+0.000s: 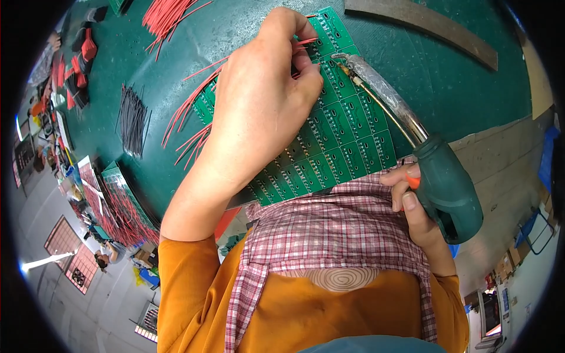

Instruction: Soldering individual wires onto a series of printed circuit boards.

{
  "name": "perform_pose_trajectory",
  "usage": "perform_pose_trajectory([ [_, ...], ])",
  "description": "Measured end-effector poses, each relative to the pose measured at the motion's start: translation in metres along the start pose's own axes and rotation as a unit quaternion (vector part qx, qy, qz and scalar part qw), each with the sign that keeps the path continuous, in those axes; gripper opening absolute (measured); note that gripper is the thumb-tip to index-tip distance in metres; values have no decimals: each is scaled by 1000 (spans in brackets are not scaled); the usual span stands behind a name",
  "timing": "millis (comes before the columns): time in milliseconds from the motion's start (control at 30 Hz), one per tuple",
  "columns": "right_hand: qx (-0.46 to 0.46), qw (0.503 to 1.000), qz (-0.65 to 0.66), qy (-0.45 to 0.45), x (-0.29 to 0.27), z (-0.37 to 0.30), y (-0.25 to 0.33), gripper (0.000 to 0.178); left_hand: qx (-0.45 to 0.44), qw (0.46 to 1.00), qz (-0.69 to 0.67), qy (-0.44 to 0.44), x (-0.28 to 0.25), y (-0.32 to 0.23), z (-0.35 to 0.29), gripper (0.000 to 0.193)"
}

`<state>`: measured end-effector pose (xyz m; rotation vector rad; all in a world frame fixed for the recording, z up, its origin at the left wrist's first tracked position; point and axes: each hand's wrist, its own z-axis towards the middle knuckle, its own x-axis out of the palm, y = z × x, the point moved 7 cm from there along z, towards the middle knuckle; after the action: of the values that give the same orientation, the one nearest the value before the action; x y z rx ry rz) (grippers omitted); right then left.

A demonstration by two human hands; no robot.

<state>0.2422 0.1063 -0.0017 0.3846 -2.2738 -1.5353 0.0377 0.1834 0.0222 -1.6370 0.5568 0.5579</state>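
Observation:
A green panel of several small circuit boards (353, 154) lies at the table's near edge, studded with rows of small solder points. My left hand (259, 94) reaches over it, thumb and fingers pinched on a thin red wire (305, 42) near the far part of the panel. More red wires (189, 109) trail out from beneath this hand to the left. In my right hand (419, 215) is a green-handled soldering gun (450, 176), a finger on its orange trigger. Its metal tip (344, 66) is at the panel, close to my left fingertips; contact cannot be made out.
On the green tabletop (471, 88), a bunch of red wires (165, 22) lies at the far left and black wires (133, 120) nearer. A curved flat strip (426, 28) rests at the far right. Wired boards (120, 197) sit at the left edge. Another person (110, 254) is in the background.

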Motion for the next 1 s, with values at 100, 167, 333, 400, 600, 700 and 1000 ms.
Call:
perform_pose_trajectory([
  [100, 0, 1000, -9, -2, 0, 0, 0, 19, 8, 999, 33, -1, 1, 13, 0, 24],
  [167, -7, 1000, -26, -4, -1, 0, 0, 17, 38, 998, 48, -12, 0, 11, 0, 24],
  [333, -2, 999, -34, -14, -3, -2, -1, 13, 36, 998, 37, -40, -15, 10, -4, 19],
  [400, 0, 999, -40, -14, -7, -5, -6, 12, 62, 987, 100, -110, -35, 4, -9, 15],
  [600, -41, 996, -77, -6, -8, -3, -2, 30, 173, 975, 123, -72, -28, -15, -19, 19],
  [700, -41, 997, -67, -3, -8, -3, 1, 30, 224, 958, 156, -93, -13, -18, -17, 17],
  [1000, 47, 997, 62, 29, -11, -9, -12, 24, 318, 894, 271, -164, 9, -11, -20, 20],
])
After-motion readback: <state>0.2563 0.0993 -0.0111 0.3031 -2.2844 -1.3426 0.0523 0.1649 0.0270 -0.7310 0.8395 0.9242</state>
